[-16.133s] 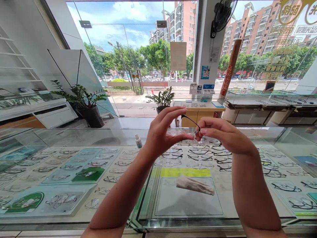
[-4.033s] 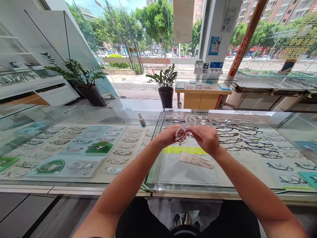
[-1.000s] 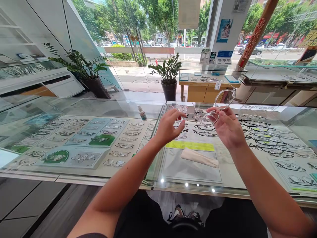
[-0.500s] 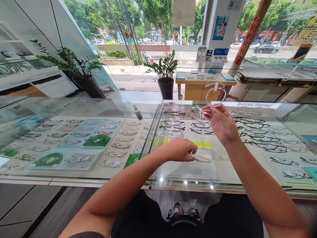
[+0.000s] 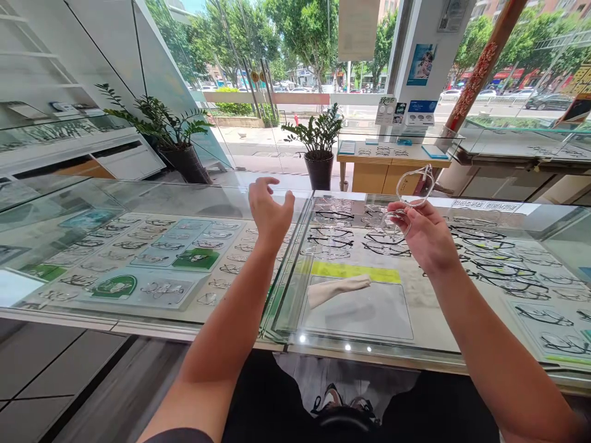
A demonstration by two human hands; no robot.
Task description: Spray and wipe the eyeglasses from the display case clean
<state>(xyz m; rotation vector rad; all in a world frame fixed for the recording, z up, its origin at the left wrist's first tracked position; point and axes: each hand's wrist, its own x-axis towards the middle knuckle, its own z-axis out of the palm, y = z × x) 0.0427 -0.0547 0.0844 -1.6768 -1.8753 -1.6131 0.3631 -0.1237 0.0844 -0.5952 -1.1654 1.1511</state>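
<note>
My right hand (image 5: 430,237) is raised over the glass counter, closed on a pair of glasses (image 5: 415,187) with a thin, pale frame. One round rim stands above my fingers and the other sits lower, partly behind them. My left hand (image 5: 271,212) is stretched forward over the counter near the seam between the cases. Its thumb and fingers are spread apart with nothing visible between them. A cream-coloured cloth (image 5: 339,290) lies loosely folded on the glass, between my forearms. The spray bottle seen earlier is hidden behind my left hand.
Rows of glasses lie inside the display case, such as a dark pair (image 5: 330,237). The glass counter top's front edge (image 5: 369,351) runs before me. Beyond stand a potted plant (image 5: 318,166) and a wooden display table (image 5: 369,175).
My left hand has let go of the cloth, which now lies on the glass, and has moved forward and left. My right hand still holds the glasses up. The view has shifted slightly.
</note>
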